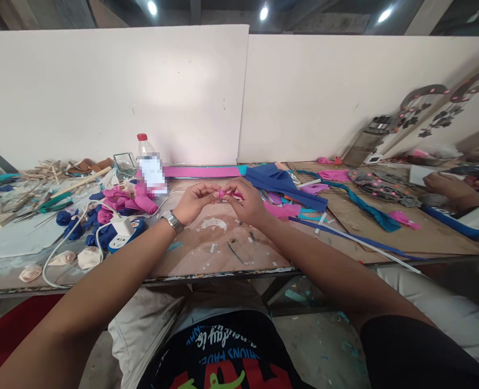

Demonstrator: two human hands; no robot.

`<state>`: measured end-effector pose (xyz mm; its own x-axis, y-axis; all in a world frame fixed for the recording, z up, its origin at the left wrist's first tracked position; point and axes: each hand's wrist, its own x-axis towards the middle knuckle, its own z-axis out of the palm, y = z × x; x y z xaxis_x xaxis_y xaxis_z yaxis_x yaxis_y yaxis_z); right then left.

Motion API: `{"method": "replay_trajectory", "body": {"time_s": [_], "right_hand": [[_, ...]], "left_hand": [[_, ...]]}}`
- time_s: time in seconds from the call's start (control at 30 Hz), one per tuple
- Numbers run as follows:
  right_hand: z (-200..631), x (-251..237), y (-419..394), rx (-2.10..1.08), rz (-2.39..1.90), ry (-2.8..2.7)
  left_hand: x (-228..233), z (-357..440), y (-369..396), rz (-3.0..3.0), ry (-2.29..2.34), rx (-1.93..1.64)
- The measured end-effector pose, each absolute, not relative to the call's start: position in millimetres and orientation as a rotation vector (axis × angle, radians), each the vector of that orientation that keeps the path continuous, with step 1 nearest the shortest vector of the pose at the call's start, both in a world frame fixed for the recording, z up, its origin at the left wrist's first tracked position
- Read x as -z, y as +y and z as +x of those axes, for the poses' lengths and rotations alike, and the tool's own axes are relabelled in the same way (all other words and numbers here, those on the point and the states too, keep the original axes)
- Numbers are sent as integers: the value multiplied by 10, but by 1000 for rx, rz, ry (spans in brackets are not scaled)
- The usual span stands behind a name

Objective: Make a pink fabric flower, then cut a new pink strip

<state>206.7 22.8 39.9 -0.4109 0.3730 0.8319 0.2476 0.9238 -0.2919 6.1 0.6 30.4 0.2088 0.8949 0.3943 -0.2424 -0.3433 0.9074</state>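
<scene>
My left hand (196, 201) and my right hand (245, 202) meet above the middle of the worktable (223, 254). Together they pinch a small pink foam piece (227, 194) between their fingertips. A metal watch sits on my left wrist. Pink rolled foam flowers (128, 200) and blue ones (75, 224) lie to the left of my hands. Blue foam sheets (283, 183) and pink scraps (282, 209) lie just right of them.
A plastic bottle with a red cap (146, 159) stands at the back by a white wall panel. A white power strip and cable (120, 229) lie front left, beside cream flowers (75, 258). Pliers and sticks clutter the far left. Another person's hands (458, 186) work at the right.
</scene>
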Motion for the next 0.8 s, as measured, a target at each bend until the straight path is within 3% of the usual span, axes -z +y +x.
{"method": "replay_trajectory", "body": {"time_s": [0.63, 0.8], "right_hand": [[2065, -375, 224, -191, -540, -1990], [2059, -367, 245, -169, -546, -2026]], "left_hand": [[-275, 45, 31, 1396, 756, -1403], [-273, 35, 15, 1704, 898, -1478]]}}
